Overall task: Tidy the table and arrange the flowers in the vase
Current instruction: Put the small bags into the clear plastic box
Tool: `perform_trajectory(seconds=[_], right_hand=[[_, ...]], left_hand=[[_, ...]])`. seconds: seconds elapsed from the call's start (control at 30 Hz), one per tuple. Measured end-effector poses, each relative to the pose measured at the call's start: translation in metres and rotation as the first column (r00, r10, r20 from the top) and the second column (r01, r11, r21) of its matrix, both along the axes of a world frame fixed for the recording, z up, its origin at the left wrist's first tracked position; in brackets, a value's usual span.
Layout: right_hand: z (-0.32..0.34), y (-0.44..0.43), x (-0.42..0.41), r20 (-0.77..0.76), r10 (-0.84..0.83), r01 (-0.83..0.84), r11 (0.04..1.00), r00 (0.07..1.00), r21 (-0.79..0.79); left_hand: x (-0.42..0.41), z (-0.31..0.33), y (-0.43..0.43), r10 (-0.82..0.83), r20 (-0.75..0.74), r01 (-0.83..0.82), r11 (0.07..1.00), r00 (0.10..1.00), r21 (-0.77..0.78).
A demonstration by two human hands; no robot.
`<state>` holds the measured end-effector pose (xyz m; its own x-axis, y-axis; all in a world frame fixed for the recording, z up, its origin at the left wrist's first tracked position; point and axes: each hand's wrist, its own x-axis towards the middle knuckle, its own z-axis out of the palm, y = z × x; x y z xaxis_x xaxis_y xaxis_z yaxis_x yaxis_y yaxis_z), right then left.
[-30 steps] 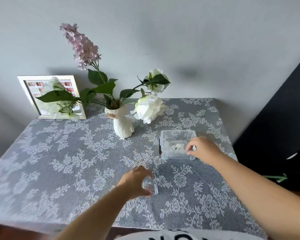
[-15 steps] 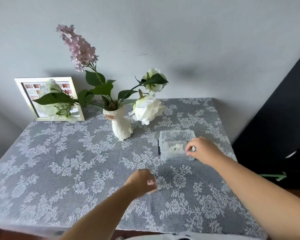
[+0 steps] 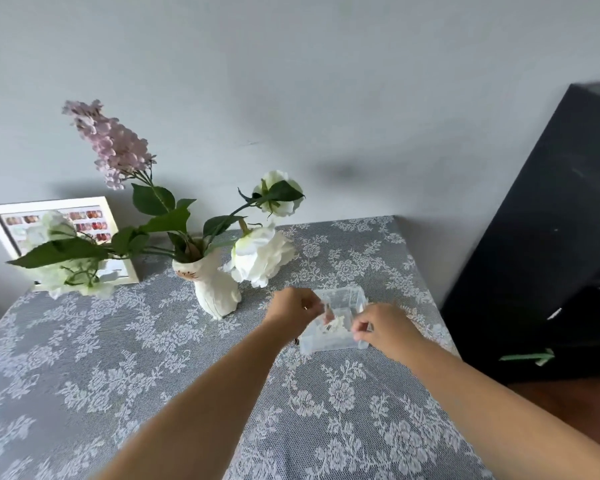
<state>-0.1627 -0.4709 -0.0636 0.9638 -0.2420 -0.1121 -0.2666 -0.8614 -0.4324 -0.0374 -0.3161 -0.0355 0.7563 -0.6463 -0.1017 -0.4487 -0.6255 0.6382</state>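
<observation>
A small clear plastic box (image 3: pixel 340 303) sits on the lace-covered table (image 3: pixel 118 358), right of a white vase (image 3: pixel 215 289). The vase holds a lilac spray (image 3: pixel 110 143), white roses (image 3: pixel 260 258) and green leaves. My left hand (image 3: pixel 293 310) hovers at the box's left rim, fingers pinched on a small item over the opening. My right hand (image 3: pixel 383 329) grips the box's front right corner. Small pale bits lie inside the box.
A white picture frame (image 3: pixel 0 220) leans on the wall at the back left, partly behind a white flower (image 3: pixel 54 226). A black cabinet (image 3: pixel 551 220) stands right of the table, with a green stem (image 3: pixel 529 357) low beside it.
My left hand picked a small clear item off the cloth near the front and carried it up to the box. My right hand stayed on the box.
</observation>
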Motion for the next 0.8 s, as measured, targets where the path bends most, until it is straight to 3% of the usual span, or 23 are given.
perform_trajectory(seconds=[0.13, 0.3, 0.53, 0.8], right_hand=[[-0.002, 0.0, 0.0, -0.004, -0.018, 0.018, 1.0, 1.0, 0.01], [-0.001, -0.003, -0.001, 0.015, -0.019, 0.018, 0.997, 1.0, 0.076], [0.012, 0.016, 0.015, 0.09, -0.045, 0.031, 0.988, 0.995, 0.153], [0.008, 0.081, 0.061, 0.108, 0.048, -0.086, 0.925, 0.993, 0.37]], left_hand=[[0.003, -0.015, -0.01, -0.023, 0.0, 0.023, 0.995, 1.0, 0.099], [0.004, -0.019, 0.001, -0.041, 0.004, 0.04, 0.995, 0.999, 0.086], [0.002, -0.009, 0.04, 0.067, 0.049, -0.068, 0.997, 0.997, 0.026], [0.021, -0.007, 0.124, 0.279, 0.018, -0.279, 0.96, 0.96, -0.024]])
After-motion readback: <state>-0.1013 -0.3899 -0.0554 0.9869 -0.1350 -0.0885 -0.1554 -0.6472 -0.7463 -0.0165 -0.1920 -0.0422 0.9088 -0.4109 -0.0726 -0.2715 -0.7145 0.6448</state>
